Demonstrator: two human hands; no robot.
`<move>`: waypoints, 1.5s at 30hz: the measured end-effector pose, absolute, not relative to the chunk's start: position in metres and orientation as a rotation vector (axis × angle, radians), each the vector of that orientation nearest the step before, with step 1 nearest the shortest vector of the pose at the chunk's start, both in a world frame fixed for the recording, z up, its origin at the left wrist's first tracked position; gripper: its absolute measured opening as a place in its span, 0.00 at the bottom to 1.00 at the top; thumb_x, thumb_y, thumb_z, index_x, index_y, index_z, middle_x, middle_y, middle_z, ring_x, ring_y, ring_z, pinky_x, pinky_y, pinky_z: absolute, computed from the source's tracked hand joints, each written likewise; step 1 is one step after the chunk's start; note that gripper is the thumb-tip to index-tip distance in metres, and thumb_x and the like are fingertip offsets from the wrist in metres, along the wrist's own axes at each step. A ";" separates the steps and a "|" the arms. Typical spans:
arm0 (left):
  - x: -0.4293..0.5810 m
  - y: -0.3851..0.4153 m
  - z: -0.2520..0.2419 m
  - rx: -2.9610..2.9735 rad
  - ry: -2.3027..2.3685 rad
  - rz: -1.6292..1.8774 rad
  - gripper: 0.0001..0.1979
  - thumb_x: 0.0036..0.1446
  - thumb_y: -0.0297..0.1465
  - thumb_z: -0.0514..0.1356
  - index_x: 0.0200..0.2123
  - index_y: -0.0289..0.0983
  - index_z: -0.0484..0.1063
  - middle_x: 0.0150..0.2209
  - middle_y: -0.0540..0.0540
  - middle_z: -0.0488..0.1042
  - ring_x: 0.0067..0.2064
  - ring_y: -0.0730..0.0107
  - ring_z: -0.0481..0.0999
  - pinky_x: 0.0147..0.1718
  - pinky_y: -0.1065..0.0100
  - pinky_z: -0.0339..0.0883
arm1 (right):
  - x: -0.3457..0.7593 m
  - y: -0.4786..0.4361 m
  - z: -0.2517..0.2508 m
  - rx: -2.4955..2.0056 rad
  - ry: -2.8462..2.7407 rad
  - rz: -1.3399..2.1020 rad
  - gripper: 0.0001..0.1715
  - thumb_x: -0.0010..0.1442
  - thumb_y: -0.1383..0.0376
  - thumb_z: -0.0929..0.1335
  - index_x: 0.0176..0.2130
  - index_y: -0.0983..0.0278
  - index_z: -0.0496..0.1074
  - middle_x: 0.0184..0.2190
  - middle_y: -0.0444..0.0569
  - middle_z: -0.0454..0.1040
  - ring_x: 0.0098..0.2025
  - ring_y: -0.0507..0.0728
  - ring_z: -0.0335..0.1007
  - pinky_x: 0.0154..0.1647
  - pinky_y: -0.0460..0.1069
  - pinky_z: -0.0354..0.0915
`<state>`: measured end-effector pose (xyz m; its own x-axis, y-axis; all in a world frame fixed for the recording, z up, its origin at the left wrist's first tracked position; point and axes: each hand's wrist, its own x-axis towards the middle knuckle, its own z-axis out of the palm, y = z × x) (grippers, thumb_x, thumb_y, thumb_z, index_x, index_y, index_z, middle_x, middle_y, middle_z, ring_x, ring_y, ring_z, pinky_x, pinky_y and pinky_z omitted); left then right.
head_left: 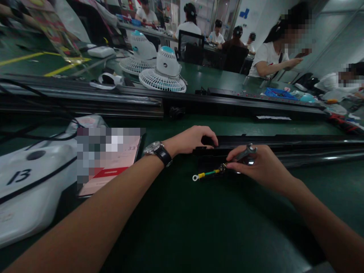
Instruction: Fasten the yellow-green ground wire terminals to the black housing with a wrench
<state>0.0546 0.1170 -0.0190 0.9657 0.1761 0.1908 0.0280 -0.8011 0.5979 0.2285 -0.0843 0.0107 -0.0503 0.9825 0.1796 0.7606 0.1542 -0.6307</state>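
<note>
My left hand (196, 138), with a watch (157, 149) on its wrist, is curled around the near end of a long black metal profile (273, 142). Its fingertips are partly hidden behind the profile. In my right hand (260, 161) is a small steel open-ended wrench (247, 151), pinched between thumb and fingers. Just below those fingers a short green-and-yellow ground wire (210, 173) sticks out to the left, with a ring terminal (195, 178) at its free end. The wire's other end meets the profile near a nut by my right fingertips; the exact joint is hard to see.
A phone (119, 167) lies left of my left forearm, beside a white plastic case (31, 189) marked 13 with black cables across it. More black profiles (256, 104) run across the table behind. Two white fans (163, 74) and a blue tray (280, 93) stand beyond; people sit farther back.
</note>
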 end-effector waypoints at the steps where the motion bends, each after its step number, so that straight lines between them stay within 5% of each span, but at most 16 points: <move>1: 0.055 0.117 -0.018 2.486 0.144 0.310 0.09 0.60 0.31 0.64 0.45 0.42 0.78 0.47 0.47 0.74 0.49 0.63 0.73 0.47 0.65 0.64 | 0.229 -0.085 0.011 -1.658 -1.860 0.507 0.08 0.61 0.62 0.74 0.42 0.60 0.80 0.37 0.48 0.82 0.35 0.57 0.77 0.32 0.51 0.70; 15: 0.055 0.118 -0.012 2.478 0.132 0.254 0.11 0.61 0.28 0.60 0.46 0.43 0.78 0.48 0.48 0.74 0.50 0.64 0.73 0.52 0.63 0.63 | 0.227 -0.086 0.018 -1.655 -1.823 0.421 0.07 0.64 0.64 0.71 0.40 0.63 0.81 0.33 0.48 0.82 0.32 0.56 0.77 0.30 0.50 0.70; 32: 0.055 0.117 -0.019 2.448 0.134 0.328 0.08 0.62 0.36 0.64 0.44 0.43 0.79 0.46 0.48 0.75 0.49 0.62 0.74 0.49 0.63 0.64 | 0.224 -0.087 0.012 -1.599 -1.938 0.344 0.03 0.64 0.65 0.72 0.39 0.61 0.79 0.32 0.44 0.81 0.30 0.54 0.76 0.29 0.48 0.67; 45: 0.055 0.117 -0.022 2.440 0.143 0.346 0.08 0.63 0.36 0.63 0.43 0.43 0.79 0.45 0.48 0.75 0.48 0.63 0.74 0.49 0.63 0.64 | 0.235 -0.086 0.021 -1.548 -2.031 0.539 0.07 0.65 0.68 0.71 0.43 0.59 0.79 0.43 0.44 0.81 0.44 0.55 0.77 0.46 0.50 0.72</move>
